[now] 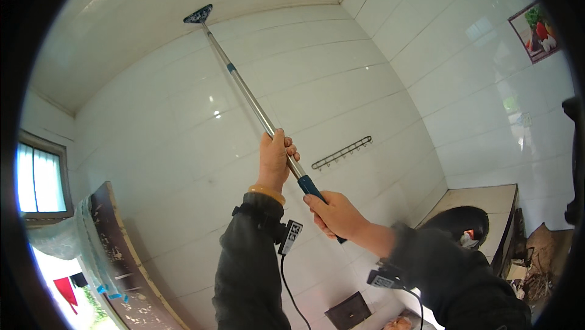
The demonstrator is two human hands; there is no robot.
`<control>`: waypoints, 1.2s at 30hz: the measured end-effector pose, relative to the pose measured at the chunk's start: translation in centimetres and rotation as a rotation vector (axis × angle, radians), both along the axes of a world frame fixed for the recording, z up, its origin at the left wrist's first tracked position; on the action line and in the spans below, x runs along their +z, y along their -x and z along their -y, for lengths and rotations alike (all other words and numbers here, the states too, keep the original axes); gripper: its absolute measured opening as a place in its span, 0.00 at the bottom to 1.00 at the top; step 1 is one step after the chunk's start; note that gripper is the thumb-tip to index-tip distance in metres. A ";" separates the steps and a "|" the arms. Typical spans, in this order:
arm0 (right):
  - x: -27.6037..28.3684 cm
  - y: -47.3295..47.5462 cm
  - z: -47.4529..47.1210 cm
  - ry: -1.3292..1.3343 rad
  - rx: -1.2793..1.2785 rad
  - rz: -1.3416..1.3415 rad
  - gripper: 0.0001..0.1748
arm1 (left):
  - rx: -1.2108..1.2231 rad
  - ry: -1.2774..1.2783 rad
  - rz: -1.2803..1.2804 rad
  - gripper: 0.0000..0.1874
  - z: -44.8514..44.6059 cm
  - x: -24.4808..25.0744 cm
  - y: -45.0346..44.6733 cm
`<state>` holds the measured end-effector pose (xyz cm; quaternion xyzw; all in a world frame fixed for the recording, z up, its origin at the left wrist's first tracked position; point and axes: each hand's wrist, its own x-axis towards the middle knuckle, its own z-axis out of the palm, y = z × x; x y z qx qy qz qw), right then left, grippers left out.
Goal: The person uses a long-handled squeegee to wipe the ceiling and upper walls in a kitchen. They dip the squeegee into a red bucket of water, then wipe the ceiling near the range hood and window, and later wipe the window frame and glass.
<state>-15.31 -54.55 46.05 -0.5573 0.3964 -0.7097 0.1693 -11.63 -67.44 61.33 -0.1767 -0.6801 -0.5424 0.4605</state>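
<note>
Both hands grip a long telescopic mop pole (251, 97) of shiny metal with dark blue joints. My left hand (275, 158) is wrapped around the bare metal tube, a yellow bangle at its wrist. Lower down, my right hand (338, 215) holds the blue handle grip (311, 186). The pole slants up and to the left across the tiled wall (183, 147). At its top end, the triangular mop head (198, 14) is up by the ceiling (151, 6), near the wall's upper edge; whether it touches cannot be told.
A hook rail (343, 153) hangs on the wall. At the right, a black wok (457, 225) sits on a tiled stove counter (500, 197), with debris beside it. A worn door (132, 257) stands open at the left below a window (41, 179). Cabled devices are strapped to both wrists.
</note>
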 end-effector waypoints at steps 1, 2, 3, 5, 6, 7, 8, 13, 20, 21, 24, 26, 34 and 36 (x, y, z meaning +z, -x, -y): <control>-0.6 0.1 -0.6 0.005 -0.001 -0.012 0.21 | 0.014 0.016 -0.013 0.08 -0.6 -0.4 0.0; -1.3 0.1 -1.5 0.042 0.031 -0.035 0.21 | 0.034 0.035 -0.024 0.08 -1.4 -1.0 0.0; -2.1 0.2 -2.4 0.007 0.017 -0.015 0.21 | 0.033 0.063 -0.050 0.08 -2.4 -1.7 -0.1; -3.9 0.5 -4.6 0.009 0.061 0.001 0.20 | 0.046 0.085 -0.061 0.09 -4.7 -3.4 0.1; -4.8 0.9 -5.7 -0.019 0.041 0.000 0.20 | 0.047 0.095 -0.068 0.09 -5.8 -4.4 0.3; -5.4 1.3 -6.7 -0.022 0.035 -0.013 0.20 | 0.045 0.106 -0.069 0.10 -7.1 -5.1 0.4; -6.0 1.7 -7.6 -0.030 0.016 -0.022 0.19 | 0.039 0.118 -0.071 0.10 -8.3 -5.7 0.5; -7.3 3.1 -9.4 0.012 0.200 0.040 0.21 | 0.054 0.125 -0.096 0.11 -10.9 -7.4 1.0; -2.1 5.3 -4.8 0.025 0.210 0.043 0.25 | 0.158 -0.038 -0.053 0.12 -6.3 -1.5 3.4; -1.2 5.5 -3.8 0.083 0.244 0.014 0.26 | 0.156 -0.048 -0.053 0.11 -5.2 -0.3 3.6; 1.7 5.8 -0.3 0.065 0.226 0.037 0.25 | 0.190 -0.064 -0.007 0.12 -1.8 2.3 3.9; 1.8 6.0 1.0 -0.007 0.131 0.005 0.23 | 0.268 -0.088 0.036 0.13 -0.2 2.2 4.4; -3.3 5.2 -4.5 0.019 0.095 -0.132 0.17 | 0.178 0.003 -0.065 0.10 -5.3 -1.4 2.4; -5.0 4.7 -7.0 -0.043 0.098 -0.123 0.16 | 0.142 0.006 -0.066 0.11 -8.1 -3.5 1.7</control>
